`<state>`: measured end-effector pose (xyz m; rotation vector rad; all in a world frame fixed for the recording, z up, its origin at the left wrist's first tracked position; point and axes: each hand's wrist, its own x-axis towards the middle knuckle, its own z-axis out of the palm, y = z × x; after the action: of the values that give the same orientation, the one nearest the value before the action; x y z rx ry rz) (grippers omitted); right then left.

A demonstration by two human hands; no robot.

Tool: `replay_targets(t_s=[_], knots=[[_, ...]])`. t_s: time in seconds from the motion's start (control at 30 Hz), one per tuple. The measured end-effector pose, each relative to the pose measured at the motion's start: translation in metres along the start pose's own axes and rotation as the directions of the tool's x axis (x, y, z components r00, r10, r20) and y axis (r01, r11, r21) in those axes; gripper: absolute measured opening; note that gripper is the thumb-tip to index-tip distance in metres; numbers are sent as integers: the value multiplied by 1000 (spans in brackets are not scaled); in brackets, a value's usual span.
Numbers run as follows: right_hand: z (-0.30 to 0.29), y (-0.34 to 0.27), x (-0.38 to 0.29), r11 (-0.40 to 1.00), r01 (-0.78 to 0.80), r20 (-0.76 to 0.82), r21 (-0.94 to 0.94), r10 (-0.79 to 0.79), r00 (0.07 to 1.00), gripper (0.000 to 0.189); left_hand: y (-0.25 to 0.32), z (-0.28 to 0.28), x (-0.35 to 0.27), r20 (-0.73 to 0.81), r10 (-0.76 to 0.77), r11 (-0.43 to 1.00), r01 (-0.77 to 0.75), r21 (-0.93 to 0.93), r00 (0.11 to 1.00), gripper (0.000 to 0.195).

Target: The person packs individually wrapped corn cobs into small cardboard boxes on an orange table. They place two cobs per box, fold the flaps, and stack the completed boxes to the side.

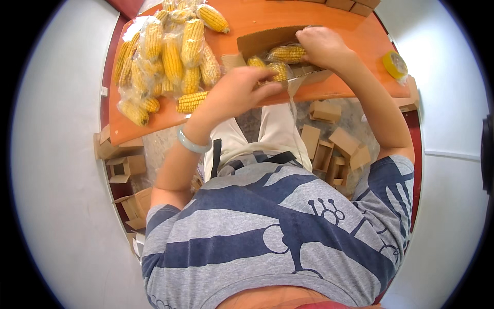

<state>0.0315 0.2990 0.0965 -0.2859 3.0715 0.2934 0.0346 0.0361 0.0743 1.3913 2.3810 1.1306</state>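
Observation:
On the orange table (pixel 247 11) before me is an uncovered cardboard box (pixel 254 40) holding several film-wrapped corn cobs (pixel 287 53). My left hand (pixel 241 90), with a pale bangle (pixel 191 142) on its wrist, reaches over the box's near left side. Its fingertips are by a cob (pixel 279 71), thumb apart from the fingers; blur hides whether they grip it. Over the box's right end is my right hand (pixel 324 46), fingers bent at the far rim and beside the upper cob. What its fingertips hold is hidden. A corn cob (pixel 191 102) lies left of my left hand.
Plastic-wrapped corn cobs (pixel 171 58) are heaped on the table's left. A yellow tape roll (pixel 394 65) sits near the right edge, and closed cartons (pixel 347 4) stand at the back. Cardboard boxes (pixel 324 112) litter the floor below. Pale walls (pixel 61 154) flank both sides.

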Motion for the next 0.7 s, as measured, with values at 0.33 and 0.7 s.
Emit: replay_targets(t_s=[0.33,0.7], knots=[[12,-36,17,964,-99,446,246,-22,895,57,-43,10,39,-228,19,1000,-17,12,974,26],[6,-37,12,945,-198,472,262,53,880,60,-53,24,27,-186,17,973,27,231,982,23]])
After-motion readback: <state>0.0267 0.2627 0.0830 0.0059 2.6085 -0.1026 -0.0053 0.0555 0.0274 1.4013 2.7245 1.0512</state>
